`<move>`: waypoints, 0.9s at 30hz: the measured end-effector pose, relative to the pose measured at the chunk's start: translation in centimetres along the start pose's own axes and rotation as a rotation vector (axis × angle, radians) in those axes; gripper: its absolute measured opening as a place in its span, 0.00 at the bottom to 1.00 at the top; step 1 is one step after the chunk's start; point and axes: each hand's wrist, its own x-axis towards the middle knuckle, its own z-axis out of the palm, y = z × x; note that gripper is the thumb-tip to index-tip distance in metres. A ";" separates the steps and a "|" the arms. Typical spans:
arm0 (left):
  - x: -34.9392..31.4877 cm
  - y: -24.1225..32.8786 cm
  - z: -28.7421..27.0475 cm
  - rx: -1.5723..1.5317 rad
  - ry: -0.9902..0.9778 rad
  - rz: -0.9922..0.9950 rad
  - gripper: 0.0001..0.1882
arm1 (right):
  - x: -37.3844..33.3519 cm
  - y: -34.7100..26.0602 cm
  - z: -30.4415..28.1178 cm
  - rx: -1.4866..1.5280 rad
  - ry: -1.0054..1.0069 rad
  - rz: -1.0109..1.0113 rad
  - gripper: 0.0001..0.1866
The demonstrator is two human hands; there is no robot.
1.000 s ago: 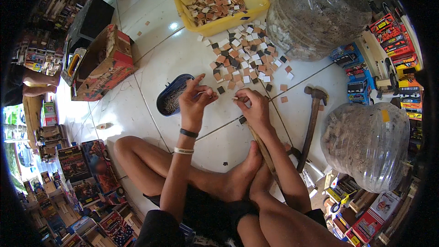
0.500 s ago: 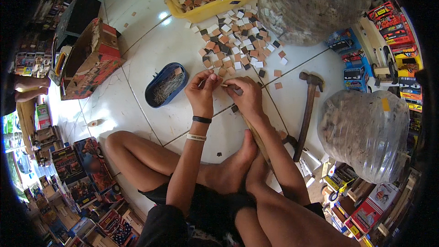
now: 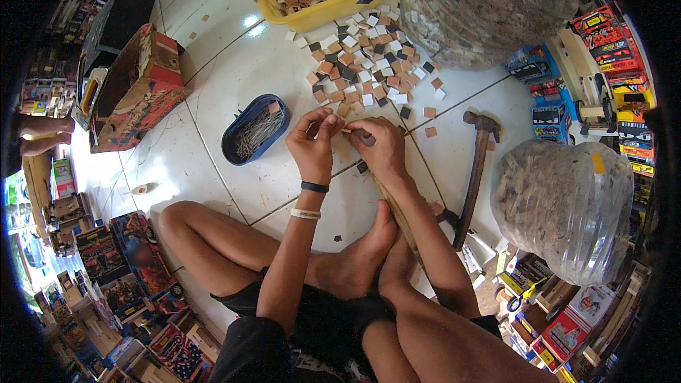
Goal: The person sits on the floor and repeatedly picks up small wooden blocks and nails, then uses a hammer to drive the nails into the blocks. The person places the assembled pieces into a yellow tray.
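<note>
My left hand (image 3: pixel 312 140) is raised over the floor, thumb and fingertips pinched together; whatever is between them is too small to make out. Close beside it, my right hand (image 3: pixel 381 143) has its fingers curled. A tiny pale piece (image 3: pixel 346 130) shows edge-on between the fingertips of the two hands. From beneath my right wrist a wooden stick (image 3: pixel 397 214) runs down past my foot; its upper end is hidden. Just beyond my hands spreads a pile of small square tiles (image 3: pixel 369 57) in white, brown and black. A blue oval tub (image 3: pixel 230 154) of thin nails sits left of my left hand.
A yellow basin (image 3: pixel 312 23) of tile squares stands behind the pile. To the right lie a hammer (image 3: pixel 475 177) and two bulging clear plastic sacks (image 3: pixel 489 14). A worn red carton (image 3: pixel 145 92) stands left. Wooden toy trucks (image 3: pixel 553 128) crowd both sides.
Both hands stay close together in nearly the same pose. The view has shifted slightly, so the tub and carton appear a little further left. Nothing is visibly picked up or put down.
</note>
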 end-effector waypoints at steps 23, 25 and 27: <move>-2.8 0.2 0.9 0.523 -0.049 0.376 0.05 | -11.5 -5.9 -8.8 -0.478 -0.232 0.330 0.17; -2.7 0.0 0.9 0.487 -0.058 0.379 0.06 | -13.4 -6.2 -9.5 -0.438 -0.235 0.252 0.17; -2.5 -0.1 0.9 0.507 -0.057 0.399 0.07 | -14.1 -6.3 -10.3 -0.340 -0.293 0.267 0.16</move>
